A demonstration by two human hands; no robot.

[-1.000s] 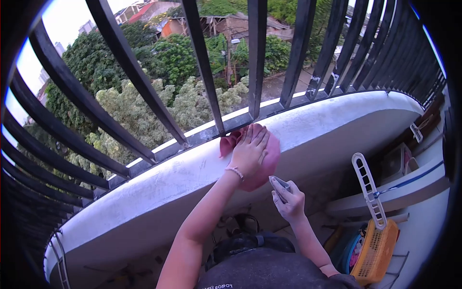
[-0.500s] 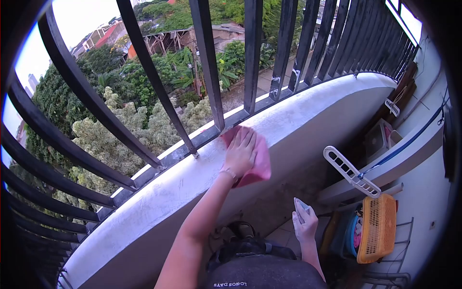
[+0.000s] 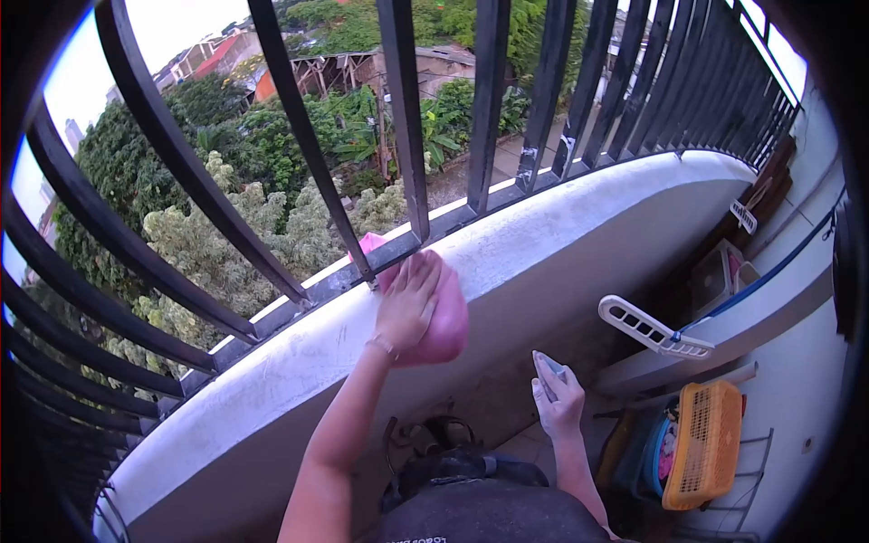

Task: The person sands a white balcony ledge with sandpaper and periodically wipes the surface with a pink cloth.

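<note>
On top of the white ledge, my left hand [image 3: 411, 303] presses a pink cloth [image 3: 450, 317] down with its palm and fingers. The cloth drapes over the ledge's inner edge, and a corner of it pokes out past the railing's bottom bar. My right hand [image 3: 563, 404], dusted with white powder, is raised off to the right of the wall. Its fingers are closed on a thin flat grey piece [image 3: 549, 371], whose exact kind I cannot make out. The white ledge [image 3: 299, 357] curves beneath the black railing [image 3: 407, 118] and shows scuffs.
Black bars rise from the ledge, trees and roofs beyond them. To the right are a white plastic hanger-like piece [image 3: 652, 328], a yellow basket [image 3: 704, 448], a blue tub [image 3: 656, 457] with items inside, and a metal rack [image 3: 756, 471]. A clear bin [image 3: 715, 271] stands farther back.
My left hand has slid the pink cloth leftward along the ledge, and a corner now shows past the bars. My right hand has shifted slightly left and up, still holding the grey piece.
</note>
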